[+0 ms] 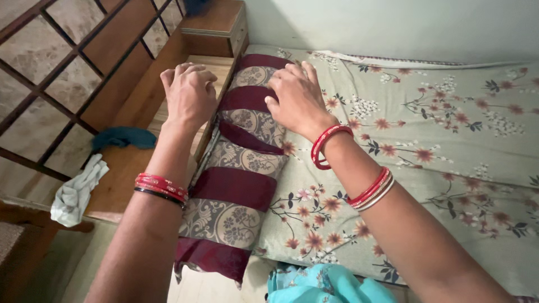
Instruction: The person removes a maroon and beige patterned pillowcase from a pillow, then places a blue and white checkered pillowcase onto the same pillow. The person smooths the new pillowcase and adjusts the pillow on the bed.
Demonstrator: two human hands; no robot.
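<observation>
Bolster pillow (238,168), judged soft, light and easily gripped at its ends, lies under the flat, unclenched right hand (297,98); left hand (190,92) loosely curled, grasping nothing.

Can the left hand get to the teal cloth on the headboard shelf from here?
Probably yes. The left hand rests at the shelf edge beside the striped pillow, and the teal cloth lies on open wood with nothing between them.
</observation>
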